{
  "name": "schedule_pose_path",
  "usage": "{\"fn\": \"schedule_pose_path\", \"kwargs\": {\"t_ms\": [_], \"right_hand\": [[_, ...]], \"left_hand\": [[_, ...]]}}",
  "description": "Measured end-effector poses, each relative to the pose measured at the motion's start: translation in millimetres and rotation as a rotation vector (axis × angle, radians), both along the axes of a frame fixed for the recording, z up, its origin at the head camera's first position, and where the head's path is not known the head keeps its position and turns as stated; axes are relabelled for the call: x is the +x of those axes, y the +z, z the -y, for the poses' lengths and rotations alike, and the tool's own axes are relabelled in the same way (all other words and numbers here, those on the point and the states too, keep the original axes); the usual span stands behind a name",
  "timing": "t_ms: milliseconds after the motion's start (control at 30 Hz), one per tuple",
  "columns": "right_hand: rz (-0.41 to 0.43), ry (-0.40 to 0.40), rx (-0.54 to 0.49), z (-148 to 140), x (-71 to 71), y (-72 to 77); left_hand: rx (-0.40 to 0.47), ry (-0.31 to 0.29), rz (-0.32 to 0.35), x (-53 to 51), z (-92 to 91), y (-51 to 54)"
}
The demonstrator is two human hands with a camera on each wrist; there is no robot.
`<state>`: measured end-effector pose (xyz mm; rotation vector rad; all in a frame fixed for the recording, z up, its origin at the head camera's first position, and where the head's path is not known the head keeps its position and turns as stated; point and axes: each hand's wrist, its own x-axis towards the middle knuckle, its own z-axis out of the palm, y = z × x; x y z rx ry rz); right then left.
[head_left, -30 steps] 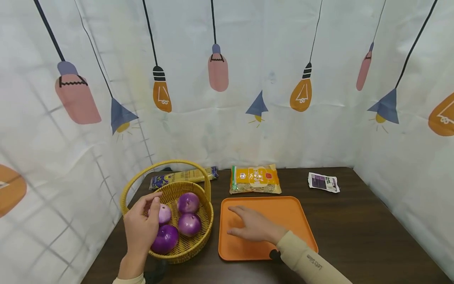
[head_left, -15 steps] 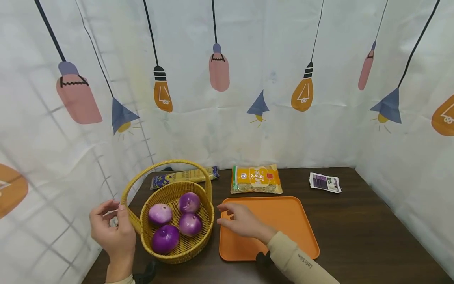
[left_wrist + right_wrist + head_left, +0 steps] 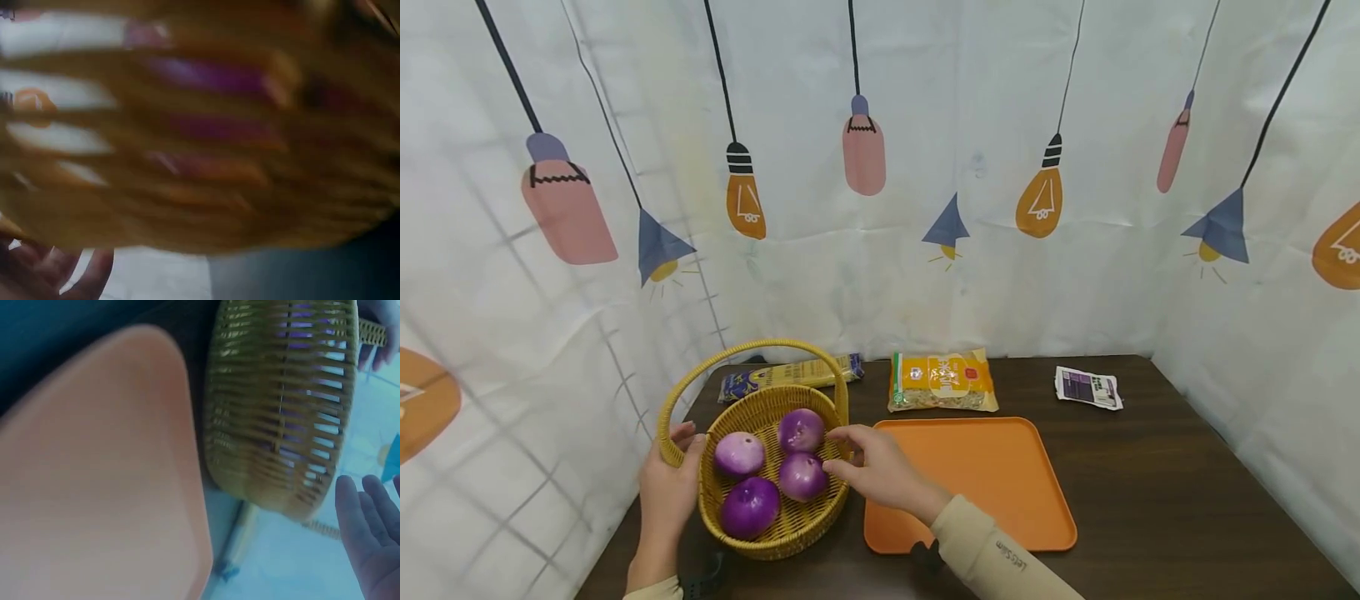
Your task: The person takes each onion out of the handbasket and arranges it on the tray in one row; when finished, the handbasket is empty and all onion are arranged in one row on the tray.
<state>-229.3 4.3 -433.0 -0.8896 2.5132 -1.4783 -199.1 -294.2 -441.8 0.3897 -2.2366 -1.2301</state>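
Observation:
A yellow woven basket (image 3: 775, 546) with several purple onions (image 3: 750, 507) stands on the table's left side. At its left, my left hand (image 3: 664, 492) holds the lower handle, thumb in front and fingers behind. My right hand (image 3: 887, 471) is at the right rim with loosely bent fingers; contact there cannot be told. In the right wrist view that hand (image 3: 375, 544) shows extended fingers beside the basket (image 3: 278, 412). The left wrist view has the basket (image 3: 187, 212) close up and blurred, my left hand (image 3: 56, 275) at lower left.
An orange tray (image 3: 985, 483) lies right of the basket, partly under my right forearm. Behind are a blue-and-yellow packet (image 3: 797, 373) and a yellow-orange bag (image 3: 942, 379). A small purple-and-white packet (image 3: 1087, 387) lies at the back right. Printed curtains surround the table.
My left hand moved left off the basket, then back right and took hold of its handle. My right hand moved left from above the tray to the basket's right rim.

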Motion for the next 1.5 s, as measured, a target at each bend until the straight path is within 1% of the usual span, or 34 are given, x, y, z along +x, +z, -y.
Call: {"fn": "schedule_pose_path", "kwargs": {"t_ms": [67, 167, 267, 400, 467, 533, 633, 700, 767, 867, 1033, 1167, 1300, 1400, 1500], "right_hand": [[0.014, 0.005, -0.017, 4, -0.1, -0.8], [0.024, 0.009, -0.033, 9, -1.0, -3.2], [0.040, 0.008, -0.056, 13, -2.2, -5.3], [0.041, 0.020, -0.087, 20, -4.3, -7.2], [0.015, 0.019, -0.078, 23, -5.5, -7.6], [-0.024, 0.007, -0.056, 25, -6.9, -8.3], [-0.084, -0.016, -0.011, 27, -9.1, -9.9], [-0.108, -0.020, 0.016, 28, -10.8, -11.3], [-0.113, -0.016, 0.041, 30, -12.6, -12.2], [-0.108, 0.001, 0.082, 33, -16.0, -13.0], [-0.068, 0.021, 0.172, 42, -24.9, -12.3], [0.002, 0.024, 0.231, 50, -31.2, -10.0], [0.038, 0.019, 0.271, 56, -32.9, -8.4], [0.032, 0.010, 0.291, 59, -32.9, -10.3], [0.008, 0.012, 0.301, 61, -32.8, -12.8]], "left_hand": [[0.004, -0.022, 0.013, -2.6, 3.4, -8.6], [0.014, -0.077, 0.042, -5.5, 6.6, -19.9], [0.025, -0.116, 0.038, -8.9, 8.0, -29.1], [0.051, -0.110, 0.003, -12.2, 8.3, -38.2], [0.064, -0.114, -0.004, -13.4, 7.7, -41.6], [0.076, -0.133, 0.000, -15.1, 6.3, -44.4], [0.096, -0.165, 0.005, -19.0, 2.7, -47.1], [0.110, -0.166, 0.009, -21.3, 0.1, -48.0], [0.123, -0.155, 0.012, -22.9, -2.1, -48.7], [0.134, -0.135, 0.018, -23.1, -3.9, -49.8], [0.160, -0.145, 0.020, -21.4, -4.3, -52.0], [0.163, -0.135, -0.005, -20.7, -2.6, -53.6], [0.154, -0.125, -0.027, -20.6, -0.4, -54.5], [0.154, -0.130, -0.024, -20.4, 0.0, -55.0], [0.162, -0.135, -0.022, -19.1, -0.6, -54.6]]}}
